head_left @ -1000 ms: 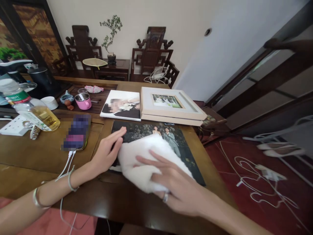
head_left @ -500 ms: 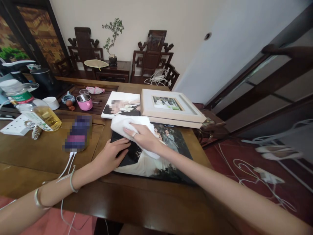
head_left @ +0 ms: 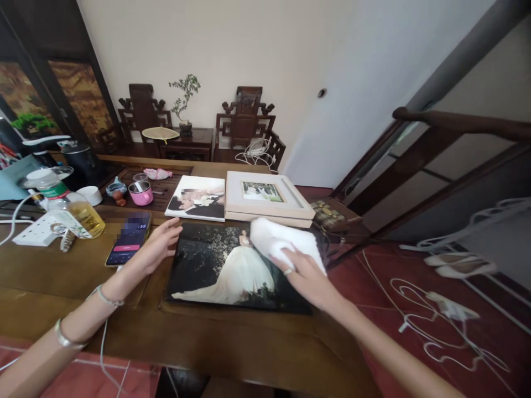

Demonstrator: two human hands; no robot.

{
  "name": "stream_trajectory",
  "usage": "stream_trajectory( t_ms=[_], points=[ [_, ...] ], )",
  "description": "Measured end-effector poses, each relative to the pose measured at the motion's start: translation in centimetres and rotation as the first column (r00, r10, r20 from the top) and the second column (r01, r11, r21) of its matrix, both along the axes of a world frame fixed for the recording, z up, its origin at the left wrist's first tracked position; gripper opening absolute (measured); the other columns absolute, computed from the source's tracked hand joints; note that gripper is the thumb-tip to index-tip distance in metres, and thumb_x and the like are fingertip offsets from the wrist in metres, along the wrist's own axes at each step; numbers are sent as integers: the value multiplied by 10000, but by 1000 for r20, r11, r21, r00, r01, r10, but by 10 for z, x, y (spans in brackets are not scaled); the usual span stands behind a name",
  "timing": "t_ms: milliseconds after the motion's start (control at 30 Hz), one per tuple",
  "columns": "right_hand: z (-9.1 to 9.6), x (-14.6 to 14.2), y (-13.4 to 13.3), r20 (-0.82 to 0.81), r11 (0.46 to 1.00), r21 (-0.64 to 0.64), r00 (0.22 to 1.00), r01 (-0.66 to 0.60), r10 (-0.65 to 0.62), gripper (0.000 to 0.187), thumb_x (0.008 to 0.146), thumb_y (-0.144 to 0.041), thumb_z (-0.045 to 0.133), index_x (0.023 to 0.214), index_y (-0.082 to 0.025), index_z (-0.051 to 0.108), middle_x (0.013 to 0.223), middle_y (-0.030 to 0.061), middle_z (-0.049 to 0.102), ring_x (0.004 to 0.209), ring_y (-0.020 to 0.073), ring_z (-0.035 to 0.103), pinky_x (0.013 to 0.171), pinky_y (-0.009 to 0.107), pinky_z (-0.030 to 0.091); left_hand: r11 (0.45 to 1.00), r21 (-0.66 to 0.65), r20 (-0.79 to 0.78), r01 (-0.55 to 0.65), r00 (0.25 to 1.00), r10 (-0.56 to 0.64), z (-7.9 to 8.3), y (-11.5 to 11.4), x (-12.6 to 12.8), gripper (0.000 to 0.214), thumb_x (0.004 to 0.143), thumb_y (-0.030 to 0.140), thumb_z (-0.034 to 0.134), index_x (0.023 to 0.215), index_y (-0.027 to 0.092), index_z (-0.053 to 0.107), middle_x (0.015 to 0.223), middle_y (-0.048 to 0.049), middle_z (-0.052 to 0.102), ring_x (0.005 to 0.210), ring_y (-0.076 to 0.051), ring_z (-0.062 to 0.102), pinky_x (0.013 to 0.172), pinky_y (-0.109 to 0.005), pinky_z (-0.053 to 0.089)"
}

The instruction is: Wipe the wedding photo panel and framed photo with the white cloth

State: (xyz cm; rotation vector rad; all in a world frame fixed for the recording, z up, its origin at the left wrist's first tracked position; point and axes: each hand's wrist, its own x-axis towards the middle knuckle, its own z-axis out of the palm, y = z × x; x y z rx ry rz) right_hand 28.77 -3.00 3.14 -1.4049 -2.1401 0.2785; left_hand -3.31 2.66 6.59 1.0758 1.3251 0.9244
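Observation:
A dark wedding photo panel [head_left: 232, 276] lies flat on the wooden table [head_left: 199, 337], showing a long white gown. My right hand [head_left: 302, 271], with a ring on one finger, presses a white cloth [head_left: 286, 237] against the panel's right end. The cloth hides the upper right of the picture. Beside the panel's upper left corner is my left hand [head_left: 164, 243], fingers stretched out and holding nothing. Just left of that hand a phone [head_left: 128, 243] with a lit screen lies on the table.
Behind the panel lie a photo album [head_left: 197, 196] and a framed photo on a pale box [head_left: 269, 190]. To the left stand a pink cup [head_left: 141, 193], a bottle of yellow liquid [head_left: 89, 218] and a white power strip [head_left: 35, 229]. A patterned bag [head_left: 332, 215] sits beyond the right edge.
My right hand has swept the cloth from the panel's left side to its right end. My left hand has shifted up and left, off the panel's edge. The view has tilted upward.

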Motion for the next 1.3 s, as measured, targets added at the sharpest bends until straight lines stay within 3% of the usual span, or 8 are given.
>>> stream_trajectory(
  t_ms=[267, 433, 567, 700, 867, 1033, 1133, 1300],
  points=[
    [56, -87, -47, 90, 913, 198, 935, -355, 344, 492, 750, -612, 622, 949, -163, 616, 1502, 212, 294, 1400, 387, 160, 1065, 659, 209, 997, 71, 334, -32, 943, 6, 99, -55, 8, 412, 892, 290, 449, 1292, 206, 491, 1103, -130, 660, 1000, -283, 663, 906, -486, 505],
    [75, -101, -67, 88, 863, 443, 970, -242, 227, 284, 653, -76, 554, 924, -157, 579, 1483, 221, 329, 1391, 397, 184, 1043, 616, 317, 951, 307, 253, -24, 966, -57, 124, -90, 30, 429, 928, 333, 385, 1337, 231, 463, 1233, -111, 613, 1165, -330, 569, 955, -549, 471],
    [79, -80, -69, 43, 811, 568, 989, -140, 141, 345, 662, -87, 488, 989, -141, 585, 1214, 232, 607, 1209, 382, 504, 891, 491, 515, 901, 432, 175, 45, 976, -133, 106, -86, 39, 474, 963, 404, 262, 1402, 256, 361, 1377, -84, 511, 1268, -301, 485, 978, -518, 467],
    [93, -48, -64, -350, 793, 504, 920, 342, -175, 185, 771, -252, 639, 619, -248, 535, 549, 37, 616, 605, 255, 649, 606, 392, 575, 956, 290, 278, -36, 959, -48, 45, -77, 43, 462, 915, 320, 450, 1353, 176, 417, 1463, -118, 407, 1347, -271, 383, 1035, -442, 429],
    [107, -36, -51, -971, 799, 78, 228, 596, -76, 242, 660, -264, 775, 849, -184, 647, 802, -2, 678, 817, 199, 654, 758, 336, 567, 994, -109, 454, -20, 889, 68, -22, -103, 67, 526, 806, 296, 694, 1279, 154, 515, 1375, -172, 508, 1271, -296, 483, 1020, -395, 434],
    [85, -33, -46, -967, 908, -241, -161, 343, -196, 362, 611, -240, 789, 944, -170, 667, 887, 6, 716, 939, 219, 660, 854, 368, 560, 959, -105, 589, -263, 761, 273, -30, -120, 89, 487, 739, 430, 752, 1103, 131, 625, 1161, -150, 671, 1076, -307, 631, 885, -335, 514],
    [77, -9, -49, -919, 893, -379, -209, 243, -333, 340, 719, -495, 653, 857, -185, 670, 909, 67, 723, 1036, 302, 635, 874, 497, 549, 916, -123, 480, -381, 785, 391, -25, -112, 75, 520, 709, 440, 771, 1110, 146, 619, 1074, -116, 710, 957, -282, 683, 794, -308, 541],
    [78, 47, -62, -942, 748, -332, -161, 574, -294, 383, 643, -497, 692, 923, -237, 664, 1253, 88, 622, 1224, 357, 501, 977, 541, 479, 948, -83, 327, -307, 890, 317, -14, -94, 24, 498, 723, 426, 762, 1107, 142, 619, 922, -86, 741, 780, -245, 716, 653, -280, 554]
  ],
)
